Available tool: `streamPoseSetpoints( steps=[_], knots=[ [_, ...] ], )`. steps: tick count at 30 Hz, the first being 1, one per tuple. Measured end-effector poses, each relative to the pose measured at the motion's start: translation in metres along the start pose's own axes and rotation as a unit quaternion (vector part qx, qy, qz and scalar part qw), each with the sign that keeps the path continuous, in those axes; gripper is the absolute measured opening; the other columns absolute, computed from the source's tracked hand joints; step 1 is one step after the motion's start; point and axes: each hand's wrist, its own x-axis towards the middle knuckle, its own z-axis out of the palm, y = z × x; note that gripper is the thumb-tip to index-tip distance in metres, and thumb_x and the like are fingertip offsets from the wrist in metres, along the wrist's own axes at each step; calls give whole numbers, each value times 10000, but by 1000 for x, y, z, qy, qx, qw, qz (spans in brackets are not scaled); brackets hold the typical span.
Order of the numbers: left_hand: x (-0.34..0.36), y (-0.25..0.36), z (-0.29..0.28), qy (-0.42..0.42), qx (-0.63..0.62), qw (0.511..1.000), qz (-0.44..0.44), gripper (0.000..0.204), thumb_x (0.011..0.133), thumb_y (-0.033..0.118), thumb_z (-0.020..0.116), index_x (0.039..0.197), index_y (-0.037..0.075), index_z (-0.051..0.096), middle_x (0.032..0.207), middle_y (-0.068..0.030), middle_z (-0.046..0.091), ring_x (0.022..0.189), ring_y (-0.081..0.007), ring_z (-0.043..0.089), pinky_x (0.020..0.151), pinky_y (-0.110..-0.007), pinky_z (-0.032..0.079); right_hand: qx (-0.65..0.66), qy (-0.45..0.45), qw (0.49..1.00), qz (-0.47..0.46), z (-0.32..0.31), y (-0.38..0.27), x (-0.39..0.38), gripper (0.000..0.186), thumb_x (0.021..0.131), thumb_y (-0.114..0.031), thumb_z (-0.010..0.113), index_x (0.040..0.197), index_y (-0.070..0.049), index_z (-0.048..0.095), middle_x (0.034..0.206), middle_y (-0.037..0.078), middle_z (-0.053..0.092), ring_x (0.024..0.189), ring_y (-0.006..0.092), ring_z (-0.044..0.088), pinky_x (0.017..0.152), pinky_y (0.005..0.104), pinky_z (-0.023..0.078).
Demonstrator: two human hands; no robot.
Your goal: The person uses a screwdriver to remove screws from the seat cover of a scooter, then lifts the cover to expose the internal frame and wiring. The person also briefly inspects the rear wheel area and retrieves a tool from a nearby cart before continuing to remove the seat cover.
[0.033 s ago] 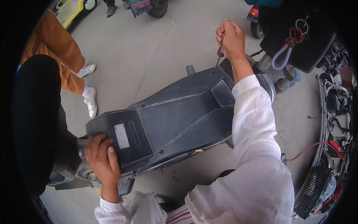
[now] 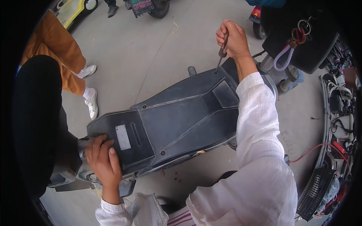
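where brown-handled screwdriver (image 2: 223,51) meets it, footboard (image 2: 175,118) dark grey, ridged.

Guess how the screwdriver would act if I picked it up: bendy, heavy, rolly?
The screwdriver is probably stiff: its thin shaft looks straight. Likely light: the right hand wraps its slim handle. That rounded-looking handle might roll.

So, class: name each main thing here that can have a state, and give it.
Right grip: closed around screwdriver
Screwdriver: tilted, tip on black panel
Left grip: open, at black panel's edge
Black panel: scuffed
Purple key loop: hanging
Red cord: uncoiled
Foot peg: sticking out
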Motion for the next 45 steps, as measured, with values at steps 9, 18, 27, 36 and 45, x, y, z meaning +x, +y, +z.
streamPoseSetpoints(
  steps=[9, 18, 27, 36, 45],
  knots=[
    [0, -1, 0, -7, 3, 1000, -10, 277, 911, 220, 475, 925, 10, 657, 1095, -131, 612, 1077, -341, 516, 975, -437, 352, -174, 323, 918, -148, 23, 19, -9, 293, 909, -258, 592, 741, -28, 524, 605, 31, 514, 509, 80, 442, 478, 258, 367],
    [2, -2, 2, -4, -9, 1000, -15, 250, 880, 201, 501, 927, 11, 656, 1090, -129, 610, 1074, -346, 517, 967, -448, 354, 37, -154, 986, 52, -8, -1, 13, 331, 923, -306, 583, 697, -83, 488, 609, 6, 489, 540, 102, 445, 501, 268, 372],
    [1, -3, 0, -8, 1, 1000, -12, 257, 891, 207, 496, 921, 8, 656, 1089, -133, 613, 1071, -344, 519, 970, -441, 354, 89, -142, 986, 24, -15, 4, 13, 350, 957, -333, 564, 724, -71, 564, 618, 4, 508, 532, 100, 479, 508, 275, 403],
    [1, -2, 0, -3, 0, 1000, -18, 209, 865, 177, 531, 920, 14, 651, 1091, -128, 612, 1067, -349, 522, 975, -460, 355, -124, 222, 963, -91, 33, 13, -6, 374, 965, -359, 542, 722, -76, 517, 639, -5, 501, 538, 86, 466, 528, 264, 416],
    [-2, -4, -1, 4, -4, 1000, -9, 212, 861, 187, 536, 936, 24, 648, 1117, -120, 599, 1073, -347, 515, 979, -466, 353, -76, -56, 995, 37, -2, -7, 12, 359, 986, -345, 498, 718, -106, 477, 609, 6, 459, 537, 112, 471, 532, 265, 432]
  ],
)
